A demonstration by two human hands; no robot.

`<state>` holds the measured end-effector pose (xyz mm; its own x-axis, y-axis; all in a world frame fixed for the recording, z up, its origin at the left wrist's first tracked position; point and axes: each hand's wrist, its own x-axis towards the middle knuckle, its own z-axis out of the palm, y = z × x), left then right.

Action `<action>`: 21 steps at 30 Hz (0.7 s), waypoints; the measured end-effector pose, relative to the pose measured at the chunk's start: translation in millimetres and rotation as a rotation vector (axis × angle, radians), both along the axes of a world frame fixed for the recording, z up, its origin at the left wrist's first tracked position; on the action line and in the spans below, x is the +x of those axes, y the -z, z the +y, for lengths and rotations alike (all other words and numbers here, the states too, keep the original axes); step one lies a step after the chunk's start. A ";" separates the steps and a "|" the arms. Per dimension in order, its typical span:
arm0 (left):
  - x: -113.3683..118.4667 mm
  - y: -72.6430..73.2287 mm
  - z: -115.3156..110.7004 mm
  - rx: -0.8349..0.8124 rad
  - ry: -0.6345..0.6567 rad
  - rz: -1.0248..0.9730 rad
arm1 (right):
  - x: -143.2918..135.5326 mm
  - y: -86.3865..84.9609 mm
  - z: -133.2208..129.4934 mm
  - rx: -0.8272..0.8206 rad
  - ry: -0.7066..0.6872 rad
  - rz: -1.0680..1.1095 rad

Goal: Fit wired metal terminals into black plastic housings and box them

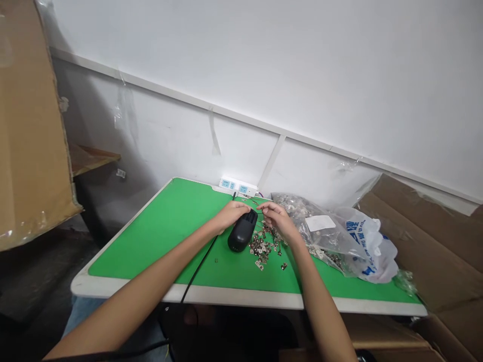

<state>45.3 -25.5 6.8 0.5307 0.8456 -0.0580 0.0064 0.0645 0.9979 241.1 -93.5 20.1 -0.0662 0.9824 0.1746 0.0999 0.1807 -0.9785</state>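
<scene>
A black rounded device [242, 235] lies on the green table top [162, 221], its far end next to both hands. My left hand [231, 215] is closed, with its fingertips at the far left edge of the device; what they pinch is too small to make out. To the right, my right hand [278, 219] has thumb and fingers drawn together in a pinch near the same end, and any small piece in it cannot be made out. Small metal parts [261, 248] lie in a loose pile beside the device, below my right hand.
A white power strip [238, 186] stands at the table's back edge. Clear bags of small parts [298, 210] and a white plastic bag with blue print [372, 246] fill the right side. A black cable [199, 266] crosses the front edge. Cardboard boxes [30, 125] flank the table.
</scene>
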 end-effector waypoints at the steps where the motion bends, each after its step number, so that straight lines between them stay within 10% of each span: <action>1: 0.5 1.5 -0.3 -0.006 0.012 0.002 | -3.7 1.8 0.8 -0.004 -0.005 0.041; 21: 3.0 8.8 -6.3 -0.018 -0.021 -0.076 | -8.3 10.1 8.6 0.111 0.248 -0.104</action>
